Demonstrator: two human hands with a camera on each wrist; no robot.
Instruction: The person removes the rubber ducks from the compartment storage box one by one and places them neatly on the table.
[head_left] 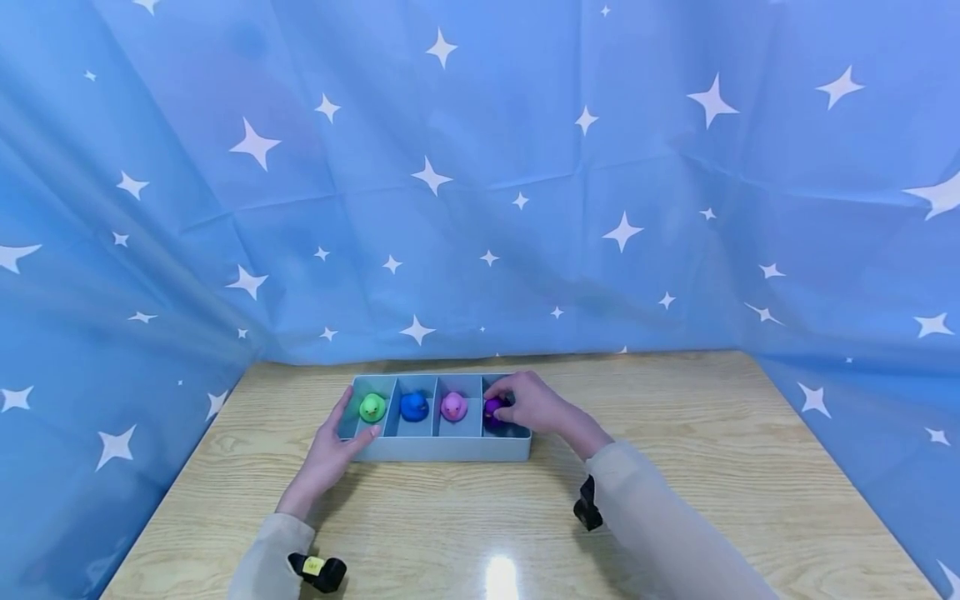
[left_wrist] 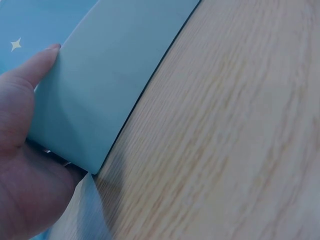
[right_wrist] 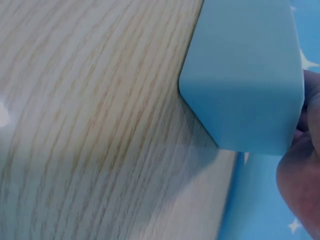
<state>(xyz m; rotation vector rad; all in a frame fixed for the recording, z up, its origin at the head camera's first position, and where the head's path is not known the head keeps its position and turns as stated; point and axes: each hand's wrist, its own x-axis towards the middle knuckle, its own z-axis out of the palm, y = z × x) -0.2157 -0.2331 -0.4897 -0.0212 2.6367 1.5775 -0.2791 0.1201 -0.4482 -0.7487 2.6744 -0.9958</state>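
Note:
A pale blue divided box stands on the wooden table. From left to right, its compartments hold a green rubber duck, a blue rubber duck, a pink rubber duck and a purple rubber duck. My left hand grips the box's left end, thumb at the front rim and fingers around the side. With thumb and fingers, my right hand pinches the purple duck inside the rightmost compartment and partly hides it. The right wrist view shows the box's outer wall hiding the fingertips.
The light wood table extends around the box on both sides and in front. A blue curtain with white stars hangs behind the table and along its sides. Black wrist cameras sit at both sleeves.

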